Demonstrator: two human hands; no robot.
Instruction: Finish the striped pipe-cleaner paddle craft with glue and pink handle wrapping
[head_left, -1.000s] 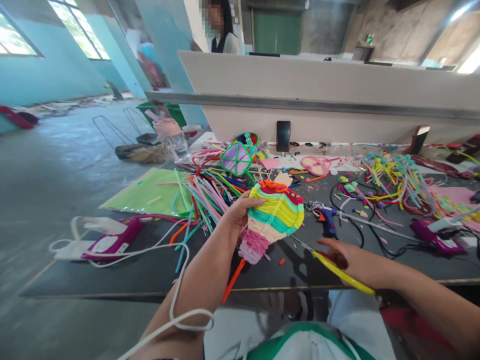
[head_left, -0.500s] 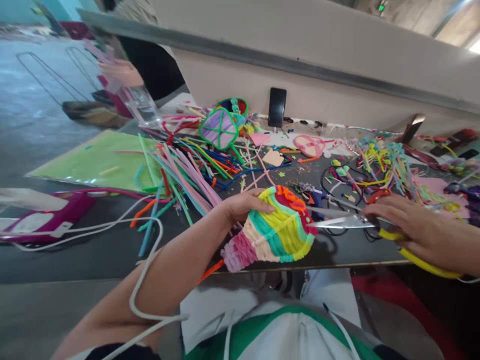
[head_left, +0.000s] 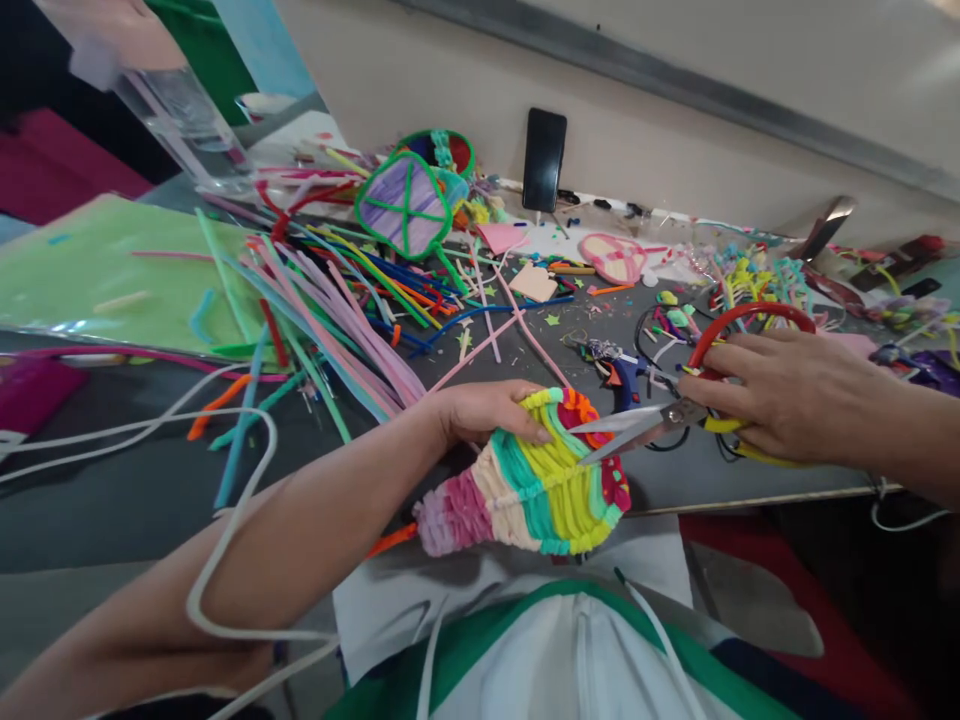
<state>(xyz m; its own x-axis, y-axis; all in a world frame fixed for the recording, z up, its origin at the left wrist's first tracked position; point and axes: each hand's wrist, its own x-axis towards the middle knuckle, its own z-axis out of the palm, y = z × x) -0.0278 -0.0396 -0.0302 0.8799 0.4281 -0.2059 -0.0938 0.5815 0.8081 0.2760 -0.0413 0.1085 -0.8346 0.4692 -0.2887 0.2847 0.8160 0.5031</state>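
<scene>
My left hand (head_left: 499, 415) grips the upper left edge of a striped pipe-cleaner craft piece (head_left: 536, 495), banded in lilac, pink, cream, teal, yellow and orange-red. Its narrow lilac end points left, and an orange pipe cleaner (head_left: 394, 540) sticks out there. In my right hand (head_left: 772, 395) is a pair of scissors (head_left: 660, 420) with red and yellow handles. Their blades are slightly parted and lie over the craft's right part, tips by the yellow and orange bands. Whether the blades touch it I cannot tell.
Bundled pipe cleaners (head_left: 337, 320) lie left of centre beside a green plastic packet (head_left: 112, 280). A phone (head_left: 544, 160) leans on the partition. A blue glue gun (head_left: 628, 380) is behind the scissors. A white cord (head_left: 255, 480) loops over my left forearm.
The scissors' tips have moved left from the craft's right edge to over its face, and the red handle has swung up. The craft stays in my left hand. The view has shifted.
</scene>
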